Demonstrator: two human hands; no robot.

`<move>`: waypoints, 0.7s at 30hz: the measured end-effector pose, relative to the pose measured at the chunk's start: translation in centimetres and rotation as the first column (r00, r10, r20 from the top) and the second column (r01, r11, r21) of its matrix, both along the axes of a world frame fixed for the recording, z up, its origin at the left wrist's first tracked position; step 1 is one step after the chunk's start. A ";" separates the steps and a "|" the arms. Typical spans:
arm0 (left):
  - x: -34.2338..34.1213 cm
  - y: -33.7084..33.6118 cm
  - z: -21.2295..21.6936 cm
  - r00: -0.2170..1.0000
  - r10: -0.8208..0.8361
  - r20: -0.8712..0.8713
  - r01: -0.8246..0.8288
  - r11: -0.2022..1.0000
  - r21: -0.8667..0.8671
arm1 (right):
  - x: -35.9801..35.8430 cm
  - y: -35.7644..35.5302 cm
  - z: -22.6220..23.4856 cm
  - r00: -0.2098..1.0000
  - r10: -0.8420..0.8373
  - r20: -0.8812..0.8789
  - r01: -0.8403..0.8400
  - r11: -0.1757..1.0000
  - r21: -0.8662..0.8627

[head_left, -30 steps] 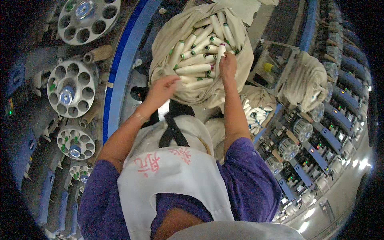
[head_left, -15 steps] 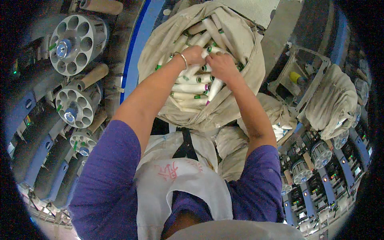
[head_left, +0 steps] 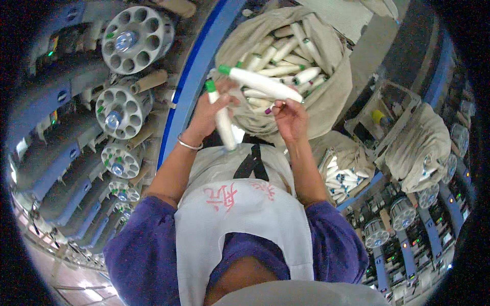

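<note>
My left hand (head_left: 208, 115) is closed around a white yarn bobbin (head_left: 223, 125) that stands nearly upright with its green end up; its lower part is blurred. Between the fingertips of my right hand (head_left: 292, 122), a second white yarn bobbin (head_left: 263, 83) is pinched near its right end. It slants up to the left, its green end close above the left hand. Both are held over the near side of a beige cloth sack (head_left: 329, 104), which is heaped with white bobbins, most of them green-tipped. One purple tip shows by my right fingers.
To the left, a machine row carries grey round holders (head_left: 121, 113) with ringed holes, behind a blue rail (head_left: 178, 107). At right are another sack of bobbins (head_left: 343, 178), a bundled cloth sack (head_left: 421, 148) and a bin (head_left: 383, 120) with a yellow cone inside.
Both hands have come up out of the sack toward me and moved apart, each now with a bobbin. The view has shifted, so the sack sits farther right.
</note>
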State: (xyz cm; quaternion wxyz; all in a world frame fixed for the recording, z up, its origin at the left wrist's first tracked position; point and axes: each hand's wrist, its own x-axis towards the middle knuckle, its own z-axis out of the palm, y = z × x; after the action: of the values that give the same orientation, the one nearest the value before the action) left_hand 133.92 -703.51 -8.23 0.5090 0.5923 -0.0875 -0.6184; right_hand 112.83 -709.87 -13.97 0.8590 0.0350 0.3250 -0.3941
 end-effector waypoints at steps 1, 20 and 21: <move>0.0 -0.3 0.8 0.999 0.039 -0.039 -0.044 0.990 -0.133 | 1.3 0.9 0.3 0.995 0.090 -0.038 -0.090 0.996 -0.019; 11.9 11.1 7.6 0.643 0.764 0.054 -0.722 0.628 -0.289 | 21.4 0.5 10.9 0.239 0.646 -0.725 -0.818 -0.268 -0.509; 13.2 12.2 7.6 0.598 0.801 -0.014 -0.766 0.566 -0.305 | 22.0 1.1 10.2 0.131 0.807 -0.576 -0.913 -0.128 -0.387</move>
State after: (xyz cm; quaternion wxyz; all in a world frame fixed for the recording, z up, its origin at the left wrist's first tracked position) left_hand 147.10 -691.33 -0.61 0.8020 0.5286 0.0663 -0.2703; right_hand 134.79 -708.75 -3.74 0.8114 -0.5336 0.1539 0.1822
